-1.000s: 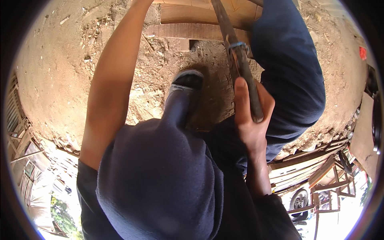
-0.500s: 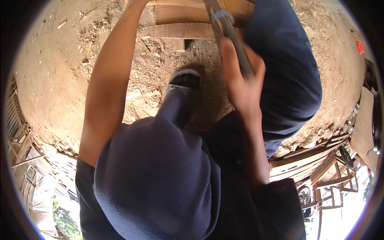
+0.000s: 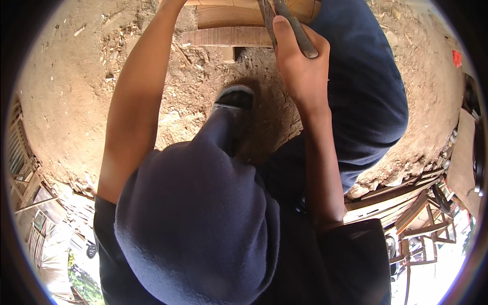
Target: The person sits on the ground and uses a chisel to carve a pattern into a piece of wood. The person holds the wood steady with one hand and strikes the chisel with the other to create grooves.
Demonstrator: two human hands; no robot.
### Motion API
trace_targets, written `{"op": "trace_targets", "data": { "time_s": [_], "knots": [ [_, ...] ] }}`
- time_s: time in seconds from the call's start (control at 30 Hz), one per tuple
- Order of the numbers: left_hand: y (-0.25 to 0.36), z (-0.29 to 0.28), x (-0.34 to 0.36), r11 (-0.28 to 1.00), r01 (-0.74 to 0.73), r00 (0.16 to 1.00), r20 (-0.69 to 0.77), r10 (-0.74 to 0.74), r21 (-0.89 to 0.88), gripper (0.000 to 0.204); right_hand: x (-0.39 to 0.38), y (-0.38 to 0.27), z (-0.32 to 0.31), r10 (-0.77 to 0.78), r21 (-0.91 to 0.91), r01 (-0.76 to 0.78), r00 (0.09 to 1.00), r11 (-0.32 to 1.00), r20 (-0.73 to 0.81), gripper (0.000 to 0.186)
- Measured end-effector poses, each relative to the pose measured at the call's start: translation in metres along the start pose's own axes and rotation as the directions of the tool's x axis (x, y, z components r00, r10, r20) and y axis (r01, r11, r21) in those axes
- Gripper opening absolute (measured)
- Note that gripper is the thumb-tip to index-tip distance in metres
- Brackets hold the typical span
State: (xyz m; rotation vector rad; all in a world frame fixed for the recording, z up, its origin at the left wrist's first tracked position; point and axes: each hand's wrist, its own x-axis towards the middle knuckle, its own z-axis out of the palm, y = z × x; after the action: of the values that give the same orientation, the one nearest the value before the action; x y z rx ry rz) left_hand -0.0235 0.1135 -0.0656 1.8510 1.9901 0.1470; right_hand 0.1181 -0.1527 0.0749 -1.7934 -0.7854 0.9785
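Observation:
My right hand (image 3: 300,56) is closed round a dark, long-handled tool (image 3: 301,38) with two bars, like pincers. Its working end lies beyond the upper edge, so the exact kind is unclear. The tool reaches over a brown wooden piece (image 3: 231,17) between my legs at the top. My left arm (image 3: 137,91) stretches forward to the wood's left end. Only the wrist and heel of my left hand (image 3: 172,3) show at the upper edge; its fingers are cut off.
A reddish board (image 3: 229,36) lies on the near side of the wood, with a small block (image 3: 229,54) under it. My sandalled foot (image 3: 236,96) rests on the dirt ground (image 3: 76,101). Planks (image 3: 391,203) and a wooden frame (image 3: 424,231) stand at the lower right.
My right hand and the tool have moved slightly forward, toward the upper edge, and the motion blur on them is gone. My left arm stays nearly in place.

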Motion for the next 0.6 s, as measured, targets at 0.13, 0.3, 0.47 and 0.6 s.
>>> {"op": "trace_targets", "data": {
  "time_s": [0.13, 0.3, 0.47, 0.6],
  "knots": [
    [0.008, -0.003, 0.000, 1.000, -0.011, 0.999, -0.038, 0.012, 0.003, 0.079, -0.064, 0.018, -0.027, -0.026, -0.012, 0.026, 1.000, 1.000, 0.012, 0.031],
    [0.002, 0.012, 0.003, 0.999, -0.029, 0.992, -0.128, 0.023, -0.040, 0.078, -0.046, 0.015, -0.022, 0.070, 0.069, -0.071, 0.997, 0.995, 0.016, 0.034],
    [-0.004, 0.003, 0.004, 0.999, -0.036, 0.999, 0.033, 0.037, -0.027, 0.079, -0.019, 0.017, -0.008, -0.040, 0.050, 0.038, 0.999, 0.998, 0.028, 0.033],
    [0.003, 0.005, 0.000, 1.000, -0.010, 0.996, -0.090, 0.012, 0.025, 0.084, -0.090, 0.016, -0.045, 0.041, -0.033, -0.040, 0.999, 0.999, 0.030, 0.028]
  ]
}}
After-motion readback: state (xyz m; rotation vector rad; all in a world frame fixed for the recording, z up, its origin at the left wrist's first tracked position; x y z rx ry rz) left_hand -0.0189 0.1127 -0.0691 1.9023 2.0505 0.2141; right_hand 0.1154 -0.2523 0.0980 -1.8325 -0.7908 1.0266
